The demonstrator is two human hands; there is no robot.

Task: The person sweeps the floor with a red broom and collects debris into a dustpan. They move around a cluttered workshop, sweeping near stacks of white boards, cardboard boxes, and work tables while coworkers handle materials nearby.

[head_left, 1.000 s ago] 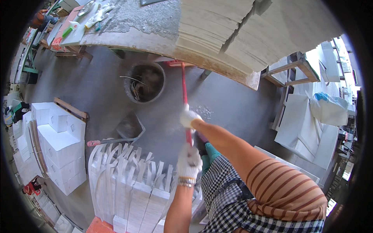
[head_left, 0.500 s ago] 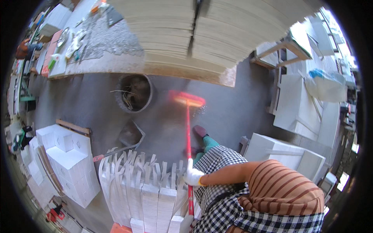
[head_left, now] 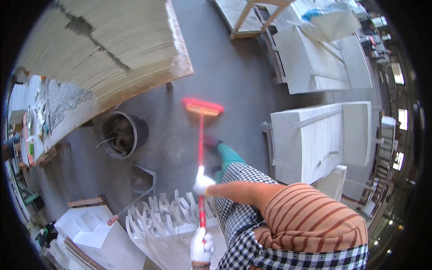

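Observation:
A broom with a red handle and red bristles [head_left: 202,107] reaches ahead of me, its head on the grey floor and blurred by motion. My right hand [head_left: 204,182], in a white glove, is closed round the middle of the handle. Lower down, my left hand [head_left: 202,246], gloved in white too, is wrapped round the handle's upper end. My foot in a dark red shoe [head_left: 209,141] stands just behind the broom head, partly hidden by the handle. Beside the broom, on the left, is a dark bin [head_left: 143,130] holding scraps and strips.
A long-handled dustpan [head_left: 143,180] lies left of me, near upright white strips [head_left: 173,211]. White boxes [head_left: 90,225] stand farther left. A table edge [head_left: 135,92] bearing stacked sheets juts in at upper left. Stacks of white board [head_left: 306,144] on pallets line the right.
My view has swung to the right, so the table and bin sit farther left. The broom head stays on the floor. My left hand has come into fuller view.

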